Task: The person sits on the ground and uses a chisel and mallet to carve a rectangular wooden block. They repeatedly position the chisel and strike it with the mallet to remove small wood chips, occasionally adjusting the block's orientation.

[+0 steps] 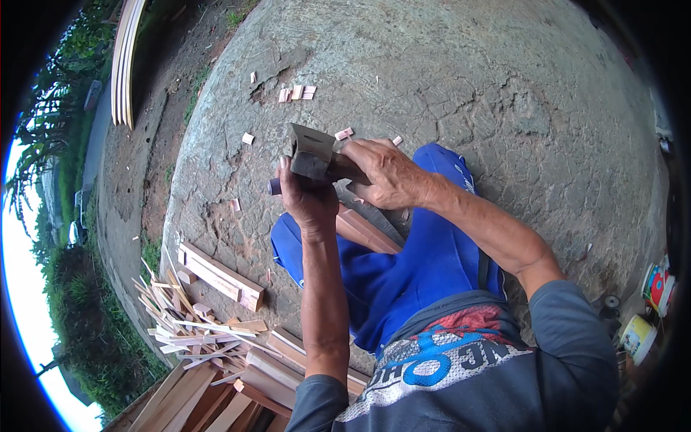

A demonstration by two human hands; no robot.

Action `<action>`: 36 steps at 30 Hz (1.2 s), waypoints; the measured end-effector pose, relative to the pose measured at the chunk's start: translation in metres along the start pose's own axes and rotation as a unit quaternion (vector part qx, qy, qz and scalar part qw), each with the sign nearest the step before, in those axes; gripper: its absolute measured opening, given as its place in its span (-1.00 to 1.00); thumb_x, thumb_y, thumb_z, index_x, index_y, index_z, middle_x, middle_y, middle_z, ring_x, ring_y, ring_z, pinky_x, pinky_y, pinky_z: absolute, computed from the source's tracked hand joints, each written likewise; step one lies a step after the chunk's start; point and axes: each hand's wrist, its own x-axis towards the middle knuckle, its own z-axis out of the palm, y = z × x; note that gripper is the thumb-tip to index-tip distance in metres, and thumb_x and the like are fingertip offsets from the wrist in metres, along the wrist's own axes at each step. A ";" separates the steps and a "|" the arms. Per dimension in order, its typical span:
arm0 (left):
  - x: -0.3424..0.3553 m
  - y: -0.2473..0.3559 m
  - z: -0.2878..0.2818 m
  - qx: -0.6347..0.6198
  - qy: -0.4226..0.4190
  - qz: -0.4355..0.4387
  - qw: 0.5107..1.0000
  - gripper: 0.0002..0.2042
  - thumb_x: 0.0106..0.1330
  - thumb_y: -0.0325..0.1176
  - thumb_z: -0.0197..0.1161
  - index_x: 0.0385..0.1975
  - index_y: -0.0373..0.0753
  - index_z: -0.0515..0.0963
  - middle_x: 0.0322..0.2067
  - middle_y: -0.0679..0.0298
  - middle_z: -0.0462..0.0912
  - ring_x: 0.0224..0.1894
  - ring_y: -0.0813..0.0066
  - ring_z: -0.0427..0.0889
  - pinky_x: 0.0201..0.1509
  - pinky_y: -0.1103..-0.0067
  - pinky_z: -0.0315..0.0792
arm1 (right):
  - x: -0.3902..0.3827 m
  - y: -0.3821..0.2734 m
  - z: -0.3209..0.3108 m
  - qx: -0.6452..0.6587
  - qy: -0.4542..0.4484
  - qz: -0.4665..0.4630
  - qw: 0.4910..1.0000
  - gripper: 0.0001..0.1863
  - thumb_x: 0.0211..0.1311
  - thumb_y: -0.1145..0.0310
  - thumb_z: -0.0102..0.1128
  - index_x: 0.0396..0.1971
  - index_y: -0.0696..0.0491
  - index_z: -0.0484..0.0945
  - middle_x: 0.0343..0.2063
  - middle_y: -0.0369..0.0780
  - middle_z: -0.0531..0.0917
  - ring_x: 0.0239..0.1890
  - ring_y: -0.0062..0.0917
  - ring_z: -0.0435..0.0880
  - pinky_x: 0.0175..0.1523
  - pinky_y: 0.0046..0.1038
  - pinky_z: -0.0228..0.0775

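Both my hands are together in front of me around a dark grey metal tool (311, 150) with a wide flat blade-like end, a slot and a blocky dark part; its exact kind I cannot tell. My left hand (309, 201) is closed beneath it, thumb up along its side. A short rod with a purple end (274, 187) sticks out left of that hand. My right hand (385, 171) is closed round the tool's right side. Below the hands, a reddish wooden piece (366, 230) and a grey strip like a saw blade (381, 219) lie between my legs.
Small pink wood blocks (297, 92) lie scattered on the rough concrete floor (489, 79). At lower left are a long wooden piece (216, 273), a heap of thin offcuts (194, 324) and stacked boards (173, 399). Long strips (126, 65) lie far left. A white tub (638, 337) stands right.
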 end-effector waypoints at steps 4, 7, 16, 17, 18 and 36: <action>0.025 -0.015 -0.018 -0.091 -0.195 0.000 0.977 -0.55 0.52 0.12 0.22 -0.07 -0.22 0.49 -0.11 0.17 0.63 -0.01 0.27 0.63 0.18 0.31 0.53 | 0.014 -0.001 -0.038 0.218 -0.125 0.170 0.953 -0.42 0.18 0.37 0.40 0.18 0.22 0.43 -0.06 0.02 0.72 0.07 -0.13 0.72 0.19 -0.18 0.51; 0.023 -0.050 -0.020 0.113 -0.090 0.035 0.989 -0.23 0.50 0.24 0.17 0.39 -0.37 0.31 0.37 -0.09 0.38 0.43 -0.03 0.36 0.48 0.13 0.27 | -0.005 0.034 -0.052 0.169 -0.090 0.223 0.956 -0.38 0.19 0.35 0.40 0.23 0.25 0.43 -0.06 0.03 0.71 0.04 -0.28 0.71 0.19 -0.26 0.50; -0.029 -0.192 -0.081 0.423 0.062 -0.254 0.868 -0.08 0.40 -0.08 0.34 0.57 -0.48 0.00 0.61 -0.21 -0.08 0.65 -0.15 -0.09 0.68 0.12 -0.13 | -0.126 0.108 -0.091 0.143 0.080 0.379 0.911 -0.52 0.24 0.35 0.32 0.12 0.22 0.48 -0.16 -0.09 0.68 -0.11 -0.35 0.64 0.09 -0.28 0.47; -0.032 -0.178 -0.069 0.224 -0.005 -0.246 0.943 -0.09 0.38 -0.13 0.36 0.58 -0.44 0.01 0.61 -0.18 -0.07 0.65 -0.16 -0.09 0.67 0.10 -0.12 | -0.139 0.117 -0.094 0.080 0.075 0.396 0.912 -0.55 0.24 0.34 0.34 0.07 0.20 0.48 -0.24 -0.02 0.67 -0.18 -0.23 0.68 0.01 -0.22 0.50; -0.036 -0.166 -0.064 0.383 -0.029 -0.166 0.908 -0.08 0.35 -0.17 0.38 0.58 -0.41 0.01 0.62 -0.15 -0.07 0.66 -0.16 -0.11 0.68 0.11 -0.14 | -0.151 0.130 -0.096 0.018 0.070 0.407 0.910 -0.59 0.23 0.34 0.35 0.01 0.19 0.48 -0.32 0.05 0.67 -0.24 -0.10 0.71 -0.06 -0.16 0.52; -0.161 -0.117 -0.145 0.446 0.391 -0.070 0.802 -0.43 0.50 -0.01 0.35 0.27 -0.34 0.42 0.05 0.11 0.66 0.05 0.37 0.64 0.12 0.45 0.55 | -0.259 0.248 -0.057 -0.095 -0.098 0.497 0.857 -0.44 0.28 0.38 0.36 0.16 0.14 0.25 -0.15 0.28 0.67 0.00 0.28 0.64 0.05 0.12 0.43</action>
